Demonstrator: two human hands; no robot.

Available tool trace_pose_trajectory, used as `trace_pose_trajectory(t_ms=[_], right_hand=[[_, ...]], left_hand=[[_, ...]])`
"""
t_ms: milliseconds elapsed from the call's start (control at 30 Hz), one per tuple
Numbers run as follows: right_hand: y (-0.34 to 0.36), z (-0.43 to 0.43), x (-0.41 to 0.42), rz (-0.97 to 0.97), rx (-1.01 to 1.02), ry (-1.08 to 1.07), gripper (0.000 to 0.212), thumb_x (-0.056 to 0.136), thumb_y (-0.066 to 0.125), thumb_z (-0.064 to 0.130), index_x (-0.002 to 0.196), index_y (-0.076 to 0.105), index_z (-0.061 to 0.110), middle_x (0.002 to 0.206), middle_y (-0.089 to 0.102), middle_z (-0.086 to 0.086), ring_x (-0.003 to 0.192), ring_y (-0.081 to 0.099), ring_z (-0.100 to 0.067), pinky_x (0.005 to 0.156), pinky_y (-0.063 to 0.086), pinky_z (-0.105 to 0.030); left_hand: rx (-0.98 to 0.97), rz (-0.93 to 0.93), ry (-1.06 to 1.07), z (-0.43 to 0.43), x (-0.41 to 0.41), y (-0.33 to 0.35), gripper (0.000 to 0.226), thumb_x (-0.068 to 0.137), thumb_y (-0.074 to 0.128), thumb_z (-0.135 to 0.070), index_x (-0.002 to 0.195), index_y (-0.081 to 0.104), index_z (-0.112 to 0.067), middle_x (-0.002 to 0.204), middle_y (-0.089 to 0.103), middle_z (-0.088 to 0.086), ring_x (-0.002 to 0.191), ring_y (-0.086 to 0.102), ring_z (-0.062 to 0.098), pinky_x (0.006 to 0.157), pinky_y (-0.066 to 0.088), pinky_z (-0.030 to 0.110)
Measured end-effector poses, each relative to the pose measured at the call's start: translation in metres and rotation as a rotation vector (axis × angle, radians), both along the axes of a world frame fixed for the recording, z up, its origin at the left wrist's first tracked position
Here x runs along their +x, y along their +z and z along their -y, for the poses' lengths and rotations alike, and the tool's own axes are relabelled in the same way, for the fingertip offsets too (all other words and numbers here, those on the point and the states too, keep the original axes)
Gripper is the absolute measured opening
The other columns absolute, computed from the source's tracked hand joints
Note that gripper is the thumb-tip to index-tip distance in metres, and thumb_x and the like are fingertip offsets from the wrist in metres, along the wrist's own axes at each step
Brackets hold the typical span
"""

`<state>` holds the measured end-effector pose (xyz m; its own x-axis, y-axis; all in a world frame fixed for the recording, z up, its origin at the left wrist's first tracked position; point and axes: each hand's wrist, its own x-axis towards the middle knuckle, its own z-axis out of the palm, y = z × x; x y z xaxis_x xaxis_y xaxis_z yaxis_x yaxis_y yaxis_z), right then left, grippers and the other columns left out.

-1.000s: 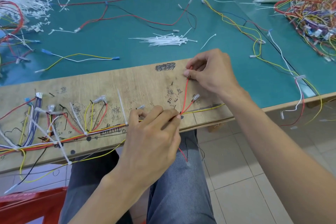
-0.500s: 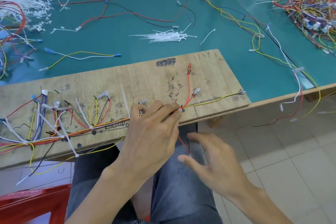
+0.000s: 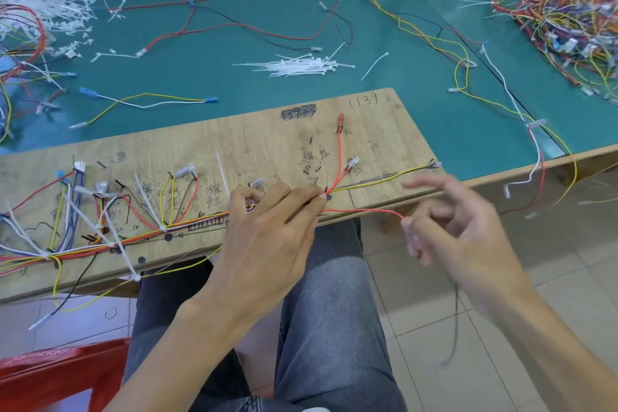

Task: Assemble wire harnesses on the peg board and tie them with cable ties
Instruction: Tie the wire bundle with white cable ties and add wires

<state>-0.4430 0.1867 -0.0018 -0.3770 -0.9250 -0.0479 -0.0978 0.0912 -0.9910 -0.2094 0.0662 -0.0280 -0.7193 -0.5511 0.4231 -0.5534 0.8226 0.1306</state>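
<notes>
Evidently the left hand (image 3: 267, 231) pinches the wire harness (image 3: 163, 228) with curled fingers against the peg board (image 3: 267, 137), right at the branch by its fingertips. From there a loose red wire (image 3: 364, 210) runs taut to the right hand (image 3: 461, 231), blurred, half open, seemingly nipping its end; a hard tug or a slack left pinch could drag the routed branches off their pegs.

Bare hands (image 3: 267, 244) and forearms (image 3: 187, 328), faded grey denim jeans (image 3: 334, 311).
</notes>
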Motion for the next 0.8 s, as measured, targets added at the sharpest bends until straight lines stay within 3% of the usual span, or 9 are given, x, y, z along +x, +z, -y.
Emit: trace_pose_trajectory(t_ms=[133, 200, 267, 333, 400, 467, 567, 667, 800], right_hand=[[0.019, 0.013, -0.023, 0.108, 0.064, 0.265, 0.018, 0.085, 0.065, 0.005, 0.095, 0.08, 0.006, 0.065, 0.06, -0.024, 0.056, 0.063, -0.03, 0.044, 0.041, -0.025], [0.026, 0.013, -0.039, 0.17, 0.121, 0.473, 0.026, 0.085, 0.069, -0.004, 0.108, 0.079, 0.002, 0.086, 0.068, -0.035, 0.072, 0.073, -0.029, 0.047, 0.049, -0.024], [0.032, 0.013, -0.052, 0.19, 0.157, 0.636, 0.048, 0.081, 0.077, -0.009, 0.127, 0.071, 0.003, 0.112, 0.072, -0.031, 0.1, 0.074, -0.037, 0.05, 0.053, -0.028], [0.031, 0.017, -0.053, 0.128, 0.146, 0.51, 0.044, 0.081, 0.084, 0.0, 0.122, 0.075, 0.007, 0.111, 0.076, -0.024, 0.102, 0.075, -0.038, 0.047, 0.053, -0.027], [0.027, 0.025, -0.041, 0.014, 0.075, 0.238, 0.02, 0.085, 0.081, 0.014, 0.106, 0.081, 0.011, 0.093, 0.079, -0.02, 0.085, 0.078, -0.034, 0.045, 0.054, -0.028], [0.019, 0.032, -0.03, -0.053, 0.011, 0.075, 0.013, 0.087, 0.079, 0.023, 0.095, 0.083, 0.014, 0.085, 0.078, -0.013, 0.075, 0.075, -0.025, 0.05, 0.059, -0.031], [0.015, 0.043, -0.025, -0.056, -0.027, -0.051, 0.015, 0.084, 0.083, 0.027, 0.088, 0.083, 0.012, 0.085, 0.073, -0.01, 0.071, 0.066, -0.018, 0.054, 0.059, -0.029], [0.015, 0.052, -0.023, -0.062, -0.016, -0.121, 0.016, 0.088, 0.083, 0.026, 0.086, 0.082, 0.01, 0.071, 0.069, -0.019, 0.057, 0.058, -0.024, 0.054, 0.054, -0.029], [0.022, 0.061, -0.02, 0.013, 0.032, -0.137, 0.012, 0.086, 0.084, 0.02, 0.084, 0.083, 0.009, 0.067, 0.069, -0.017, 0.051, 0.053, -0.02, 0.046, 0.049, -0.027]], left_hand=[[-0.025, -0.013, 0.022, 0.0, -0.002, 0.0, 0.029, 0.109, 0.052, -0.023, 0.131, 0.07, -0.022, 0.137, 0.065, -0.016, 0.108, 0.063, 0.016, 0.091, 0.041, 0.044], [-0.012, -0.034, 0.028, -0.001, -0.003, 0.0, 0.028, 0.109, 0.054, -0.023, 0.129, 0.072, -0.022, 0.135, 0.066, -0.016, 0.108, 0.064, 0.016, 0.091, 0.043, 0.044], [-0.002, -0.055, 0.029, -0.001, -0.003, 0.001, 0.027, 0.109, 0.054, -0.024, 0.127, 0.073, -0.022, 0.134, 0.067, -0.016, 0.107, 0.064, 0.016, 0.091, 0.043, 0.045], [-0.004, -0.068, 0.029, -0.002, -0.004, 0.0, 0.027, 0.109, 0.054, -0.024, 0.126, 0.074, -0.021, 0.133, 0.068, -0.015, 0.106, 0.064, 0.017, 0.09, 0.044, 0.046], [-0.024, -0.066, 0.02, -0.002, -0.004, -0.002, 0.028, 0.11, 0.053, -0.023, 0.127, 0.073, -0.018, 0.134, 0.068, -0.012, 0.104, 0.065, 0.019, 0.09, 0.044, 0.047], [-0.063, -0.042, -0.013, -0.002, -0.001, -0.006, 0.03, 0.108, 0.053, -0.019, 0.133, 0.07, -0.014, 0.14, 0.066, -0.007, 0.106, 0.065, 0.022, 0.093, 0.044, 0.048], [-0.079, -0.009, -0.066, -0.001, 0.01, -0.011, 0.044, 0.103, 0.056, -0.011, 0.147, 0.058, -0.009, 0.154, 0.055, -0.001, 0.116, 0.063, 0.024, 0.103, 0.043, 0.05], [-0.082, 0.002, -0.072, -0.002, 0.014, -0.015, 0.057, 0.101, 0.057, -0.008, 0.157, 0.044, -0.005, 0.158, 0.05, 0.002, 0.121, 0.061, 0.026, 0.108, 0.042, 0.048], [-0.076, 0.022, -0.07, -0.002, 0.011, -0.014, 0.051, 0.101, 0.056, -0.01, 0.152, 0.052, -0.008, 0.152, 0.056, 0.0, 0.124, 0.059, 0.023, 0.105, 0.041, 0.044]])
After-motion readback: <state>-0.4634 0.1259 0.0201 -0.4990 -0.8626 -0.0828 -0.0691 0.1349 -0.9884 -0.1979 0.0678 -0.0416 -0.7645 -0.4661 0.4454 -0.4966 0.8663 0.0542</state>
